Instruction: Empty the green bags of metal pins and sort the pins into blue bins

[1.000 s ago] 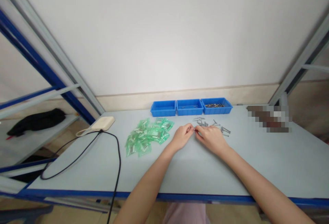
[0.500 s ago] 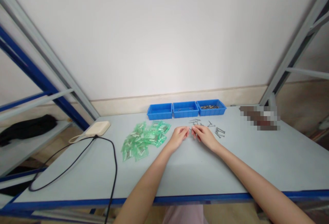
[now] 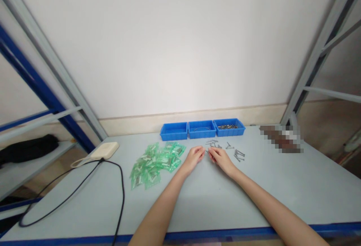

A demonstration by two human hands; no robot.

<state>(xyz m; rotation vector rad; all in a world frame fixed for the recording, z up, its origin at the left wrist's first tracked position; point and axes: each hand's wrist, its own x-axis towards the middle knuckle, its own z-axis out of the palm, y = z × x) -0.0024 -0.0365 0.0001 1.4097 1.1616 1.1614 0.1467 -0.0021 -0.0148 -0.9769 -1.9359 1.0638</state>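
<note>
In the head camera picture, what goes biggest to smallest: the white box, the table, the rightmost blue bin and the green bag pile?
1. Table
2. Green bag pile
3. Rightmost blue bin and white box: too close in size to rank.

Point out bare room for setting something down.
Bare tabletop lies right of the right forearm, below the pixelated patch; between the two forearms, save a tiny speck; and between the black cable and left forearm, below the green bags. It's crowded around the right hand, with loose screws beside and beyond it and blue bins behind them.
</note>
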